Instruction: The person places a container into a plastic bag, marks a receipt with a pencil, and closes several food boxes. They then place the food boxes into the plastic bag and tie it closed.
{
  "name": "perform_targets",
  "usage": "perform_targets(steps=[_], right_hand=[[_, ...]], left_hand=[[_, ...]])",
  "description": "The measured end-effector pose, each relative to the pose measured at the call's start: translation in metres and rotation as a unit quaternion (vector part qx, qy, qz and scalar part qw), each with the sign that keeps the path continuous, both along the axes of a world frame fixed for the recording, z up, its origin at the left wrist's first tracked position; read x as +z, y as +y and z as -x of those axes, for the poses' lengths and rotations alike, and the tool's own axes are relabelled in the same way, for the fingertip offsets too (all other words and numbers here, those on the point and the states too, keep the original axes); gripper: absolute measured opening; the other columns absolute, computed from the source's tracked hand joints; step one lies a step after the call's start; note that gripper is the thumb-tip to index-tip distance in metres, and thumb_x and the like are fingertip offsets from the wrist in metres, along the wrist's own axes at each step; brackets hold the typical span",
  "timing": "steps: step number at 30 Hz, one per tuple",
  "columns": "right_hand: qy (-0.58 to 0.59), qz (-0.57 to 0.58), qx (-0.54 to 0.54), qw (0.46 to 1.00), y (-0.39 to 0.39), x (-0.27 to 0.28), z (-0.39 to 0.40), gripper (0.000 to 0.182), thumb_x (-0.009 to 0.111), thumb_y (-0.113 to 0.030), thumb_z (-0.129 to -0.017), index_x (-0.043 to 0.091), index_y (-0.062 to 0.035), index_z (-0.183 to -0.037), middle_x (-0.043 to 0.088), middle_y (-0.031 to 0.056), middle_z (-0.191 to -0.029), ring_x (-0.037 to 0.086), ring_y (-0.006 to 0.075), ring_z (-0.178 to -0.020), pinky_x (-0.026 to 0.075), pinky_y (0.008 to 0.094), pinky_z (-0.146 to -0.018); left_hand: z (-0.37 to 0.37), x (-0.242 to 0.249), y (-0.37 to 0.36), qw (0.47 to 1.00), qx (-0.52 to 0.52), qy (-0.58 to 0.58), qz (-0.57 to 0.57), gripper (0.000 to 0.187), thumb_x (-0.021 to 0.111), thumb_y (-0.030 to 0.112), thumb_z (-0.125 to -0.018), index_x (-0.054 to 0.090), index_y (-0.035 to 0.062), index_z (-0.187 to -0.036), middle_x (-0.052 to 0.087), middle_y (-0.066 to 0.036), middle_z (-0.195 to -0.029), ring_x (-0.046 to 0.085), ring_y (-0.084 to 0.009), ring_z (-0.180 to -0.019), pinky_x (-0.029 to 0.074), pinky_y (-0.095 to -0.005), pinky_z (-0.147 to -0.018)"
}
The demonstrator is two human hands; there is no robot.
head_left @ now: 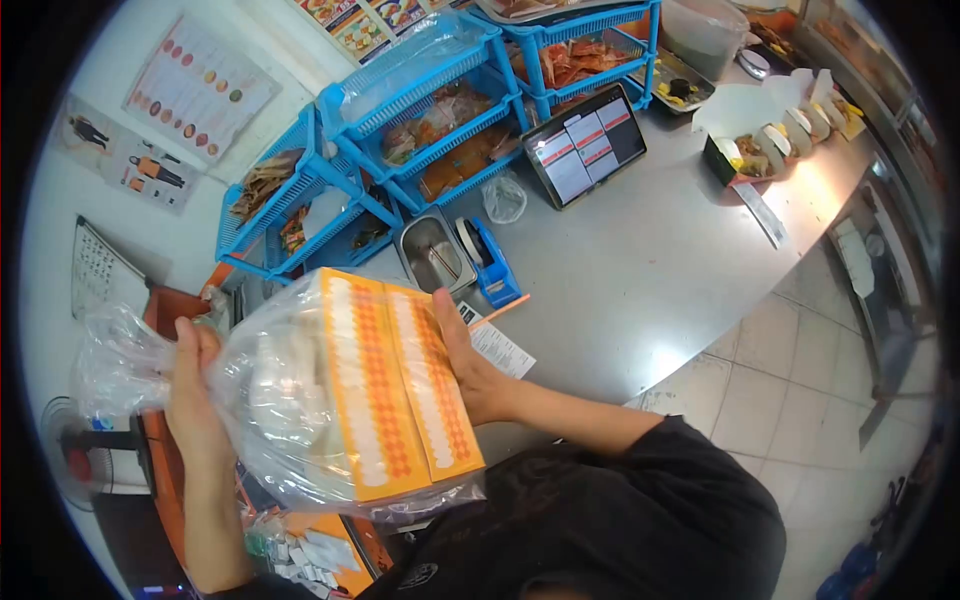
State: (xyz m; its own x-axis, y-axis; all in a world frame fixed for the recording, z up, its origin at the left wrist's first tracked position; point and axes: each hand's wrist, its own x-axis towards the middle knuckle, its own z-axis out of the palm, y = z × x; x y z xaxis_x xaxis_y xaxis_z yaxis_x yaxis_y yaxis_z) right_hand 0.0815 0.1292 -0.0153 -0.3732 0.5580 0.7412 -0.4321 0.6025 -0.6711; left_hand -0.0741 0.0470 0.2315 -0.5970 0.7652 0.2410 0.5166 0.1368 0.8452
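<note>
The bag (290,440) hangs between your hands in the lower left of the frame, clear of the counter (640,270) and in front of your dark shirt (590,510). Through its film you can see two patterned boxes (375,390) side by side and, to the left of them, a pale bundle (295,375) too blurred by the folds to name. Your left hand (195,400) is closed around the bag's neck, with the loose top puffing out past it toward the left edge of the frame. Your right hand (475,375) lies against the right side of the boxes, its thumb pointing up; the other fingers are hidden, so I can't tell how firmly they curl. For a sound hold, bunch the neck tight, let your right palm carry the weight, and hold the boxes snug together so the bundle isn't squeezed; thin film probably stretches if the neck takes the whole load. Mind the receipt (500,345) just beside your right hand, and the tape dispenser (490,270) above it near the frame's centre. Farther out stand the metal tray (435,255), the tablet (585,145) at upper centre, and the blue racks (430,110) behind them.
</note>
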Motion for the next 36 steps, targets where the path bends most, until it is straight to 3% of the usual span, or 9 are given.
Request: perform_targets(steps=[5,8,12,14,17,19,21,23,36], right_hand=[[0.178,-0.111,-0.168,0.963,0.011,0.009,-0.001,0.085,0.063,-0.03,-0.083,0.009,-0.0012,-0.142,0.009,0.0261,-0.147,0.016,0.0362,-0.136,0.024,0.0477,-0.107],[0.156,0.488,0.304,0.803,0.004,-0.006,-0.005,0.056,0.044,-0.046,-0.091,0.037,-0.014,-0.136,0.042,0.0059,-0.137,0.037,0.0242,-0.128,0.036,0.0417,-0.102],[0.026,0.544,0.464,0.699,0.027,-0.023,-0.045,0.049,0.047,-0.03,-0.093,0.032,-0.0057,-0.133,0.043,0.0134,-0.128,0.048,0.0192,-0.113,0.044,0.0361,-0.092],[-0.079,0.564,0.482,0.666,0.026,-0.036,-0.057,0.044,0.046,-0.031,-0.092,0.038,-0.0051,-0.128,0.048,0.0123,-0.115,0.051,0.0189,-0.1,0.045,0.0345,-0.082],[-0.373,0.577,0.508,0.521,0.022,-0.057,-0.065,0.038,0.045,-0.033,-0.092,0.056,-0.0034,-0.111,0.064,0.0092,-0.078,0.062,0.0183,-0.062,0.05,0.0296,-0.049],[-0.372,0.405,0.245,0.798,0.063,-0.096,-0.071,0.027,0.048,-0.018,-0.087,0.055,0.0001,-0.106,0.061,0.0122,-0.065,0.059,0.0233,-0.052,0.048,0.0335,-0.049],[-0.294,0.243,-0.245,0.892,0.124,-0.131,-0.082,0.033,0.052,-0.012,-0.084,0.047,0.0019,-0.114,0.056,0.017,-0.081,0.055,0.0252,-0.071,0.046,0.0372,-0.067],[-0.335,0.135,-0.411,0.837,0.182,-0.135,-0.099,0.054,0.059,-0.015,-0.079,0.038,-0.0012,-0.127,0.044,0.0239,-0.116,0.042,0.0385,-0.106,0.033,0.0454,-0.094],[-0.392,0.131,-0.461,0.786,0.247,-0.151,-0.087,0.062,0.061,-0.018,-0.078,0.037,-0.0242,-0.135,0.036,0.0217,-0.122,0.033,0.0378,-0.112,0.029,0.0469,-0.097]], left_hand=[[-0.036,0.018,0.005,0.963,0.058,-0.262,-0.01,0.035,0.043,0.036,-0.096,0.058,0.0049,-0.099,0.06,-0.005,-0.097,0.058,-0.0152,-0.094,0.046,-0.0308,-0.081],[-0.033,-0.004,-0.014,0.954,0.105,-0.281,0.023,0.039,0.043,0.037,-0.096,0.057,0.0026,-0.109,0.059,-0.011,-0.106,0.058,-0.0202,-0.098,0.046,-0.0324,-0.085],[-0.032,-0.024,-0.053,0.945,0.024,0.251,0.208,0.032,0.046,0.031,-0.095,0.057,0.0016,-0.101,0.06,-0.012,-0.097,0.058,-0.0242,-0.091,0.046,-0.0344,-0.077],[-0.036,-0.027,-0.062,0.729,-0.154,0.537,0.396,0.03,0.046,0.03,-0.094,0.055,0.0009,-0.094,0.058,-0.012,-0.089,0.057,-0.0286,-0.086,0.044,-0.0358,-0.073],[-0.031,-0.082,-0.075,0.883,-0.072,0.388,0.252,0.03,0.047,0.03,-0.093,0.054,0.0024,-0.083,0.056,-0.011,-0.078,0.055,-0.0308,-0.075,0.042,-0.0367,-0.065],[-0.056,-0.105,-0.068,0.906,0.056,0.368,0.203,0.028,0.048,0.028,-0.091,0.055,0.0027,-0.08,0.056,-0.011,-0.075,0.055,-0.0299,-0.071,0.042,-0.037,-0.062],[-0.054,-0.132,-0.075,0.915,0.201,0.315,0.151,0.016,0.052,0.013,-0.086,0.056,0.0021,-0.075,0.056,-0.01,-0.07,0.056,-0.0277,-0.067,0.043,-0.037,-0.06],[-0.038,-0.158,-0.09,0.939,0.148,0.271,0.154,0.01,0.052,0.008,-0.084,0.056,0.002,-0.076,0.057,-0.011,-0.071,0.057,-0.0272,-0.069,0.043,-0.0364,-0.061],[-0.014,-0.222,-0.067,0.929,-0.163,0.331,-0.007,0.041,0.067,0.024,-0.073,0.037,0.0028,-0.053,0.035,-0.009,-0.057,0.04,-0.0264,-0.051,0.032,-0.0351,-0.048]])
